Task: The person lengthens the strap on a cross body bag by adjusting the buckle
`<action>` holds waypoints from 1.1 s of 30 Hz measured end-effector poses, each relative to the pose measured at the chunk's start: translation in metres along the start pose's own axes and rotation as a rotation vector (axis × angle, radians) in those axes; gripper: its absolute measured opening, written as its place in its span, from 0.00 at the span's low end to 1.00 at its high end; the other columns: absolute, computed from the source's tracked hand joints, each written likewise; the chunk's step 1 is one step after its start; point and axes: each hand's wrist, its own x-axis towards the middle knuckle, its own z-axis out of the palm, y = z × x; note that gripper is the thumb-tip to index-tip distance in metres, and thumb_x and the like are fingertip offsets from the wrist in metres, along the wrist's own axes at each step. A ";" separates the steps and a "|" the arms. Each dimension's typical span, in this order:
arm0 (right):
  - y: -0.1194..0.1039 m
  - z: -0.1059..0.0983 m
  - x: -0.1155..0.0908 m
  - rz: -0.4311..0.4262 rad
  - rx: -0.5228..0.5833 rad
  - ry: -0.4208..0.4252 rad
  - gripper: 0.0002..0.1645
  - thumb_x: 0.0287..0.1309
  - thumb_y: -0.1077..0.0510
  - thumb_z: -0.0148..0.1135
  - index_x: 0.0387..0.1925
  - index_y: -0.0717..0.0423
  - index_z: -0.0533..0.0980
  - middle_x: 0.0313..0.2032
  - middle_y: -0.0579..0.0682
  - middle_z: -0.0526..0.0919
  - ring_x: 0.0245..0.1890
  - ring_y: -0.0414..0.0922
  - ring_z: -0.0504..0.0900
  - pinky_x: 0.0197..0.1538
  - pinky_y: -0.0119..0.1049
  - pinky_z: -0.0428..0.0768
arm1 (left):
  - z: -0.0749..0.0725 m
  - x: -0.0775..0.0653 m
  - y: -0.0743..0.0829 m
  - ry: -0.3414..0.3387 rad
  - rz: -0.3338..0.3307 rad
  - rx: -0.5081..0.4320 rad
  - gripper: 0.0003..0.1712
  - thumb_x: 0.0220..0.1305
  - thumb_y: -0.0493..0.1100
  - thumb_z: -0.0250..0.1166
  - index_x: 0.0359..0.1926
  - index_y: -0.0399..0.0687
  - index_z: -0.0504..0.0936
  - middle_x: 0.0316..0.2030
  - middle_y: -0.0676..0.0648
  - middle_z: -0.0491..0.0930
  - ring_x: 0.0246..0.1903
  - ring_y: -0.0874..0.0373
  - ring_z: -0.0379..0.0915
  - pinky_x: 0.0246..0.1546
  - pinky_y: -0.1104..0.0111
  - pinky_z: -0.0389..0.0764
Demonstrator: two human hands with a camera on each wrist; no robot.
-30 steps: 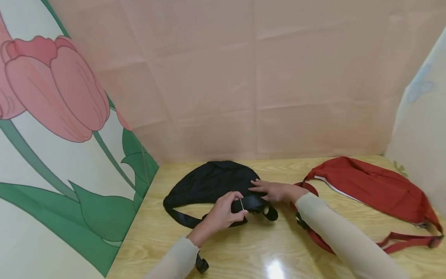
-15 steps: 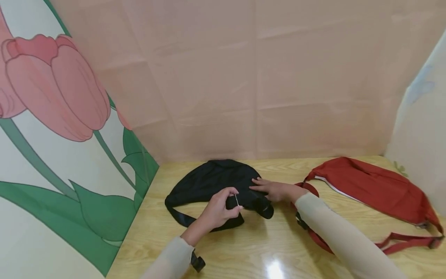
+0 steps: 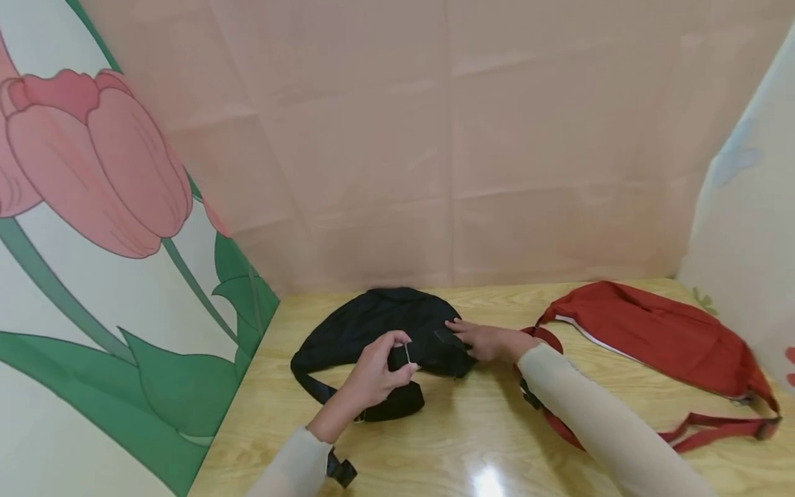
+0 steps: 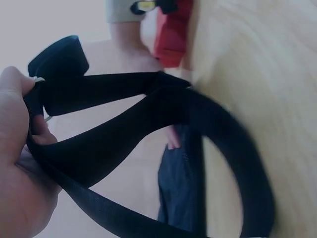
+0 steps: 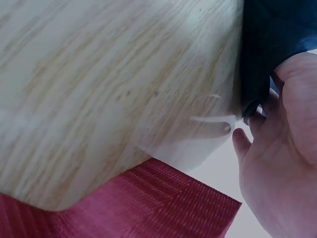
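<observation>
A black waist bag (image 3: 373, 321) lies on the wooden table, with its curved side toward the back wall. My left hand (image 3: 375, 371) pinches a thin slider buckle (image 3: 407, 353) on the bag's black strap (image 4: 114, 136) between thumb and fingers. In the left wrist view the strap runs in loops from that hand toward the bag. With fairly straight, spread fingers, my right hand (image 3: 487, 340) rests on the bag's right end. Part of those fingers is hidden behind the bag in the right wrist view. A black clip (image 3: 341, 471) hangs by my left sleeve.
At the right lies a red waist bag (image 3: 652, 338), its strap (image 3: 689, 428) trailing toward the front and partly under my right forearm. A pink cloth wall (image 3: 447, 152) closes the back of the table (image 3: 447, 449). A tulip-patterned panel (image 3: 136, 200) stands at the left.
My left hand has drawn the slider buckle a little to the left along the strap. The strap's loose end has left the bag's right side. My right hand has stayed on the bag.
</observation>
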 end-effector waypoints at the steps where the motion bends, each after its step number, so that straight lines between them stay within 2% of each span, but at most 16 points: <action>1: 0.000 0.000 0.000 -0.051 -0.042 0.007 0.35 0.65 0.71 0.56 0.73 0.61 0.64 0.76 0.67 0.54 0.76 0.68 0.49 0.72 0.61 0.56 | -0.002 -0.001 0.000 0.006 0.002 -0.009 0.20 0.65 0.44 0.68 0.55 0.44 0.74 0.49 0.43 0.78 0.47 0.51 0.75 0.49 0.58 0.79; 2: -0.001 0.000 0.000 -0.090 -0.078 0.016 0.33 0.67 0.69 0.57 0.72 0.62 0.66 0.75 0.67 0.56 0.75 0.68 0.50 0.72 0.61 0.57 | -0.003 -0.001 0.000 0.010 0.003 -0.016 0.20 0.65 0.44 0.68 0.55 0.44 0.74 0.49 0.43 0.78 0.46 0.51 0.75 0.48 0.59 0.80; 4: -0.001 0.000 0.000 -0.099 -0.080 0.023 0.32 0.68 0.67 0.58 0.72 0.62 0.66 0.75 0.67 0.57 0.75 0.68 0.50 0.72 0.61 0.57 | -0.004 -0.001 -0.001 0.011 0.005 -0.023 0.20 0.66 0.44 0.68 0.55 0.44 0.74 0.49 0.44 0.78 0.45 0.52 0.75 0.46 0.62 0.80; 6: -0.001 0.001 0.000 -0.079 -0.072 0.021 0.32 0.69 0.65 0.58 0.72 0.61 0.66 0.75 0.66 0.57 0.76 0.67 0.50 0.72 0.60 0.57 | -0.003 -0.001 -0.003 0.008 0.002 -0.021 0.20 0.67 0.45 0.67 0.56 0.44 0.74 0.50 0.44 0.78 0.46 0.51 0.75 0.47 0.61 0.80; 9: -0.003 0.002 0.002 0.002 -0.044 0.004 0.32 0.70 0.65 0.57 0.74 0.61 0.64 0.78 0.61 0.53 0.78 0.62 0.48 0.73 0.59 0.56 | 0.000 0.000 -0.007 0.003 -0.005 -0.005 0.20 0.69 0.46 0.66 0.57 0.44 0.74 0.53 0.43 0.77 0.52 0.49 0.74 0.54 0.55 0.78; 12: -0.006 0.001 0.002 0.024 -0.058 -0.007 0.32 0.70 0.66 0.56 0.73 0.61 0.64 0.78 0.59 0.53 0.78 0.61 0.48 0.74 0.58 0.56 | 0.001 0.002 -0.009 -0.003 -0.013 0.006 0.21 0.70 0.47 0.66 0.58 0.43 0.74 0.55 0.42 0.77 0.55 0.48 0.74 0.57 0.50 0.75; 20: -0.010 0.000 0.003 -0.014 -0.104 -0.008 0.32 0.72 0.65 0.55 0.75 0.56 0.63 0.77 0.64 0.54 0.77 0.65 0.48 0.73 0.61 0.55 | 0.002 0.003 -0.016 -0.068 -0.051 -0.009 0.21 0.71 0.46 0.64 0.60 0.43 0.74 0.52 0.43 0.77 0.43 0.54 0.75 0.42 0.66 0.80; 26: -0.009 0.003 0.004 -0.038 -0.152 -0.008 0.31 0.75 0.60 0.52 0.76 0.56 0.61 0.77 0.67 0.53 0.76 0.67 0.48 0.73 0.62 0.54 | 0.003 0.004 -0.017 -0.139 -0.052 0.049 0.22 0.72 0.48 0.64 0.60 0.43 0.75 0.52 0.44 0.77 0.43 0.56 0.74 0.43 0.70 0.80; 29: -0.010 0.004 0.003 -0.061 -0.179 -0.001 0.31 0.74 0.59 0.53 0.75 0.59 0.62 0.76 0.69 0.53 0.75 0.70 0.49 0.72 0.63 0.55 | 0.002 0.004 -0.016 -0.163 -0.056 0.063 0.21 0.71 0.49 0.64 0.59 0.43 0.75 0.52 0.44 0.77 0.44 0.55 0.75 0.44 0.68 0.81; 33: -0.012 0.004 0.002 -0.077 -0.219 -0.001 0.32 0.73 0.60 0.54 0.75 0.60 0.62 0.75 0.71 0.54 0.75 0.71 0.50 0.72 0.62 0.56 | 0.002 0.003 -0.017 -0.184 -0.061 0.065 0.23 0.71 0.50 0.64 0.60 0.43 0.75 0.54 0.43 0.79 0.49 0.51 0.76 0.52 0.57 0.80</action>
